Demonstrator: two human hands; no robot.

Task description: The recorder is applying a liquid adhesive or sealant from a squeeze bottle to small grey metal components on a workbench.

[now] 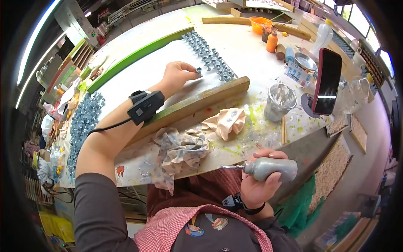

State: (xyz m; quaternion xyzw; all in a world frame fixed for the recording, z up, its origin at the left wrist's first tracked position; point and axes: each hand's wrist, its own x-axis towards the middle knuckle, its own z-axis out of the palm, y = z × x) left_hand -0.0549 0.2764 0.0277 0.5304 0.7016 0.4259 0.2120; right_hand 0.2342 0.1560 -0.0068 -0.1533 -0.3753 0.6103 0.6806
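Observation:
My left hand [176,77] reaches over a white sheet [145,69], with thumb and fingertips pinched on a small dark grey figurine [199,71]. Right beside it, several more small grey figurines [212,54] stand in rows along the sheet's right side. My right hand [259,187] is wrapped round a squeeze bottle [277,169] of grey liquid, held tilted on its side near the table's front edge. The bottle's thin nozzle [231,167] points left, away from the figurines. A dense heap of grey figurines [86,115] lies at the table's left.
A green bar [136,59] and a wooden bar [201,101] border the sheet. Crumpled stained cloths [182,149] lie in front. To the right are a paint-smeared cup [280,101], a phone on a stand [328,82], an orange bottle [272,42] and an orange bowl [261,25].

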